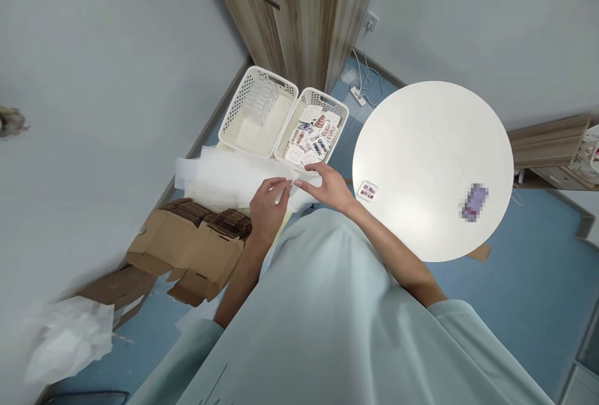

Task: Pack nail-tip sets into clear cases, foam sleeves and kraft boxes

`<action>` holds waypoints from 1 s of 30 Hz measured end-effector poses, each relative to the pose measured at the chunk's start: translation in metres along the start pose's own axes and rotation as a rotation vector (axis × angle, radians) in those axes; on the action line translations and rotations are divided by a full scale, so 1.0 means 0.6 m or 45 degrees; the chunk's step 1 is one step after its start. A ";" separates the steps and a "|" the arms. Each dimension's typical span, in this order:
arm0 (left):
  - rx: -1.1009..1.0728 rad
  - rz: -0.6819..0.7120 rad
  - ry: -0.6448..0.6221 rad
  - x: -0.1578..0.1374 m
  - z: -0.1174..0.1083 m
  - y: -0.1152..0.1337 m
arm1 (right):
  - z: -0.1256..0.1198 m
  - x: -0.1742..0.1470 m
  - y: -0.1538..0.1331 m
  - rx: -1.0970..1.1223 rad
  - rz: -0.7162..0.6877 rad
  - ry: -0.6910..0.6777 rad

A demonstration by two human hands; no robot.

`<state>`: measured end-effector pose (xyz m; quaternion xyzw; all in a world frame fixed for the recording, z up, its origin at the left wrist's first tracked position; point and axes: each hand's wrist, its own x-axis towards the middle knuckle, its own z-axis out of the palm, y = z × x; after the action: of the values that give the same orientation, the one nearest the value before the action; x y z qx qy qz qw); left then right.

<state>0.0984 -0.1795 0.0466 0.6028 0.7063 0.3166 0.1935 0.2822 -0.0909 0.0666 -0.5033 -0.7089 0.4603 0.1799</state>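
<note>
A stack of thin white packing sheets (229,174) lies in front of me, below two white baskets. My left hand (270,208) is at the right part of the sheets, its thumb and forefinger pinched together at a sheet's edge. Close beside it my right hand (330,188) reaches over the sheets with thumb and fingers apart; its thumb tip almost meets the left fingertips. Within the right basket (344,119) are several cards of press-on nails (321,145). Clear plastic cases (261,100) stand in the left basket (229,127).
Folded brown cardboard boxes (187,246) lie at the left. On the round white table (435,136) are a small clear case of nails (367,191) and a blurred purple object (474,203). A wooden cabinet (304,18) stands behind; a power strip (358,96) is on the floor.
</note>
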 end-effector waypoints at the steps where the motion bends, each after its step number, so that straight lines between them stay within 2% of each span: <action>1: -0.011 0.064 -0.013 0.002 0.006 0.016 | -0.012 -0.003 0.001 0.011 0.025 0.016; 5: -0.074 0.286 -0.130 0.012 0.045 0.078 | -0.070 -0.031 0.023 0.104 0.063 0.077; 8: -0.170 0.311 -0.200 0.014 0.082 0.131 | -0.118 -0.071 0.056 0.214 0.092 0.167; 10: -0.267 0.223 -0.218 0.013 0.107 0.170 | -0.148 -0.105 0.081 0.306 0.136 0.291; 13: -0.485 -0.070 -0.292 0.014 0.151 0.224 | -0.189 -0.159 0.119 0.464 0.243 0.518; 16: -0.730 -0.403 -0.504 0.019 0.206 0.262 | -0.222 -0.209 0.159 0.630 0.333 0.711; 18: -0.819 -0.483 -0.654 0.023 0.246 0.283 | -0.238 -0.238 0.186 0.738 0.375 0.798; 20: -0.818 -0.453 -0.731 0.024 0.286 0.304 | -0.249 -0.264 0.217 0.828 0.417 0.857; 25: -0.633 -0.299 -0.797 0.014 0.380 0.356 | -0.259 -0.317 0.308 0.946 0.549 0.973; 30: -0.368 -0.285 -0.866 -0.001 0.474 0.373 | -0.251 -0.349 0.413 0.909 0.735 1.027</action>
<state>0.4479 -0.1028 -0.0075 0.5591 0.6114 0.1720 0.5330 0.6162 -0.1869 -0.0193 -0.7183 -0.2217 0.4729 0.4596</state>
